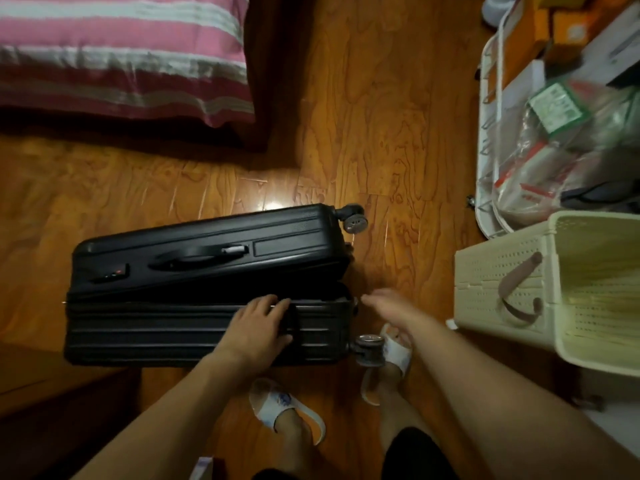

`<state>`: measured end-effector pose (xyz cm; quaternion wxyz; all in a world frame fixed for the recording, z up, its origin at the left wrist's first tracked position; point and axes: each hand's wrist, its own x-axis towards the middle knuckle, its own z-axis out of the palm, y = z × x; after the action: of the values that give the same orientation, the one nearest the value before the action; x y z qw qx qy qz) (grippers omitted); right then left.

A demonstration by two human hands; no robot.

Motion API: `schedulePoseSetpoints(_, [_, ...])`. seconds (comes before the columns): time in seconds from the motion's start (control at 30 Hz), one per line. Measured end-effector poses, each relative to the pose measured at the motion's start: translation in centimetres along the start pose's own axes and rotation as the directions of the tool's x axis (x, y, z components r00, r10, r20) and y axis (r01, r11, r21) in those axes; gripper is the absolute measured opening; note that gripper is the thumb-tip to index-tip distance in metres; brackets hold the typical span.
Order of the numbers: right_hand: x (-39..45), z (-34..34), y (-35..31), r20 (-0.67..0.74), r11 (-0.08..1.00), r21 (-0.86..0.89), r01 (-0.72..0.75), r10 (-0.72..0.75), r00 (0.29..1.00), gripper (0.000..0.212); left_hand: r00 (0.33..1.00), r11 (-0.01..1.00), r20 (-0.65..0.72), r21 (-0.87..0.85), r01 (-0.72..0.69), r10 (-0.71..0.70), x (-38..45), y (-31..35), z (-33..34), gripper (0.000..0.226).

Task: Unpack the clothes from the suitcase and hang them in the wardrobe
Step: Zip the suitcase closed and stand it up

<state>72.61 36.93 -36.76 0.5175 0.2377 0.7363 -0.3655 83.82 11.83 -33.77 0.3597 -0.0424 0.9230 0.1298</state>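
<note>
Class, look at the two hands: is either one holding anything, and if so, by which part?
The left hand grips the near half of the black suitcase at its open edge, fingers curled over the rim. The right hand, blurred, holds nothing.

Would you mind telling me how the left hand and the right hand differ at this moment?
The left hand rests on the black suitcase, fingers curled over the edge of the near shell at the open seam; the right hand hangs in the air off the suitcase's wheel end, touching nothing that I can see. The left hand is sharp, while the right hand is blurred. Both are bare and reach towards the suitcase's opening.
</note>
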Motion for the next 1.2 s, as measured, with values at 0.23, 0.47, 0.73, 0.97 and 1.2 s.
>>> schedulePoseSetpoints(0.23, [4.9,4.1,9.5,0.279,0.874,0.332,-0.354,0.268,0.922,0.056,0.996,0.998,-0.068,-0.018,0.063,-0.065,5.6,3.7,4.6,0.046])
schedulePoseSetpoints(0.47, [2.2,3.2,6.2,0.394,0.910,0.341,-0.237,0.091,0.915,0.048,0.978,0.978,-0.184,-0.201,0.059,-0.097,5.3,1.8,-0.3,0.020])
schedulePoseSetpoints(0.73, [-11.6,2.8,-6.2,0.476,0.872,0.490,-0.010,-0.258,0.841,0.046,0.942,0.868,-0.273,-0.496,0.034,-0.193,-3.0,-3.2,-13.8,0.019])
schedulePoseSetpoints(0.97, [-21.5,12.5,-18.6,0.430,0.815,0.530,0.236,-0.497,0.753,0.039,0.922,0.721,-0.301,-0.692,-0.036,-0.243,-12.0,-12.9,-22.2,0.051])
schedulePoseSetpoints(1.2, [-26.5,29.7,-30.1,0.455,0.823,0.343,0.453,-0.567,0.687,0.039,0.856,0.790,-0.422,-0.613,-0.026,-0.299,-16.9,-26.0,-16.8,0.100])
